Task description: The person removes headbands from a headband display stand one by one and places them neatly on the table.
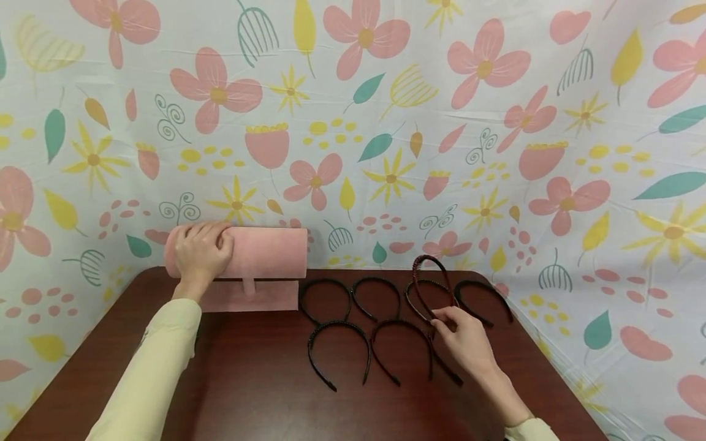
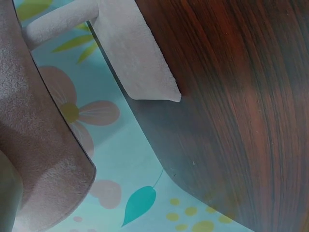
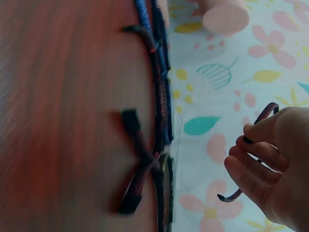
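My left hand (image 1: pixel 203 250) lies over the left end of a pink plush roll on a headband stand (image 1: pixel 270 252), its fingers bent over the top. In the left wrist view the stand's flat base (image 2: pixel 130 58) rests on the table; that hand is barely visible there. My right hand (image 1: pixel 469 343) pinches a thin dark headband (image 1: pixel 443 269) between thumb and fingers, raised above the table with its arch upward. In the right wrist view, one tip of this headband (image 3: pixel 231 197) hangs below the fingers. Nothing sits on the visible part of the roll.
Several dark headbands lie in two rows on the brown table (image 1: pixel 259 380), such as a beaded one (image 1: pixel 339 323) in front and a plain one (image 1: pixel 377 279) behind. A flower-printed cloth (image 1: pixel 353 159) hangs behind and beside the table.
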Demonstrator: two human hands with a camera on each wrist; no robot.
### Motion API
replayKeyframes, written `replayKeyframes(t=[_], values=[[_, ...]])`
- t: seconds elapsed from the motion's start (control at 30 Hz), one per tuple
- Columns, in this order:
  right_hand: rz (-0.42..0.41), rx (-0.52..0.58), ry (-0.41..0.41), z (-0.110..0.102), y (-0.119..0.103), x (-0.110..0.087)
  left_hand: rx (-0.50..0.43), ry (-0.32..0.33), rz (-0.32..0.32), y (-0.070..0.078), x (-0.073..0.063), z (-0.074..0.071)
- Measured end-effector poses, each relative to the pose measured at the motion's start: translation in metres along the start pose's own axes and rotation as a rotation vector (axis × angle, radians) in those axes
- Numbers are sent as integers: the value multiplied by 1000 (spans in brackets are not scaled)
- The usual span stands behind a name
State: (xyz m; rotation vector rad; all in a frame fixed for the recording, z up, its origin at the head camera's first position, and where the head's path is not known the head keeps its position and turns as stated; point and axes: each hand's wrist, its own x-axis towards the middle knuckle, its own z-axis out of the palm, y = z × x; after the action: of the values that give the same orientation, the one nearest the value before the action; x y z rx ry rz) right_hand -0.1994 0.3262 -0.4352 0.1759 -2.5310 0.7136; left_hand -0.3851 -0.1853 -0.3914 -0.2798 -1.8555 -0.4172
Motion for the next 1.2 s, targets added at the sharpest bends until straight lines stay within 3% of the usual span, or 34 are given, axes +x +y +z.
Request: replayKeyframes(t=[0.23,0.57,0.77,1.2], values=[[38,-83,-48,-19,23,-14,-9,16,-5,1,1,0],[195,-141,-173,-45,57,-31,-13,13,1,3,1,-2],[208,-191,-201,-59,75,-39,-22,37,-1,2,1,-2],[342,-235,-380,-89,117,-52,-31,21,9,-1,0,1]])
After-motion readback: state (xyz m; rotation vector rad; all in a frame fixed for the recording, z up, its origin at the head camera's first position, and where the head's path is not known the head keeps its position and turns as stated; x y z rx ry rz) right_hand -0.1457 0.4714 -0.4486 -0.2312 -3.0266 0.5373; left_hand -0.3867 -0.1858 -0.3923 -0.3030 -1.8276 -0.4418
